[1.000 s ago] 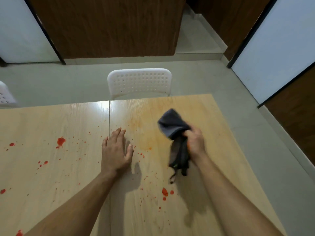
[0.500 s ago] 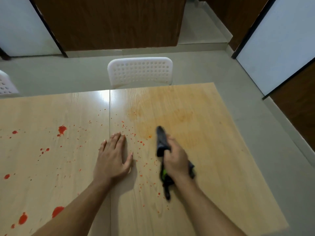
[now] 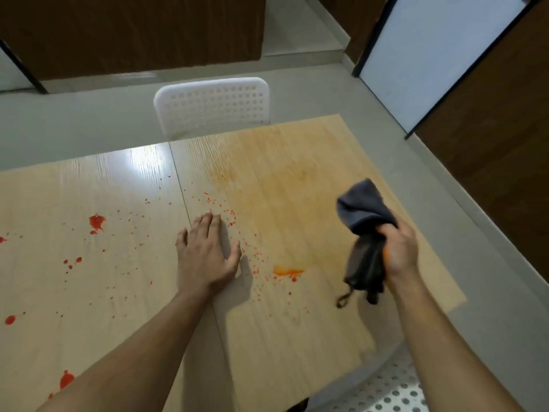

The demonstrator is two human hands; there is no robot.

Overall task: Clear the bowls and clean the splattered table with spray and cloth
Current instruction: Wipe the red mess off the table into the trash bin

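Note:
My right hand grips a dark grey cloth, bunched and lifted a little above the right part of the light wooden table. Its lower end and a loop hang down near the surface. My left hand lies flat, palm down, fingers apart, on the seam at the table's middle. Red splatters dot the left half. Fine red specks and an orange smear lie between my hands. A pale orange film covers the far right part. No bowls or spray bottle show.
A white perforated chair stands at the table's far edge. Another perforated seat shows at the near right corner. Grey floor runs along the right side, with brown doors and white panels beyond.
My right hand has lifted the cloth off the table and swung it to the right and away. An orange smear now lies where it wiped. The left hand has stayed flat.

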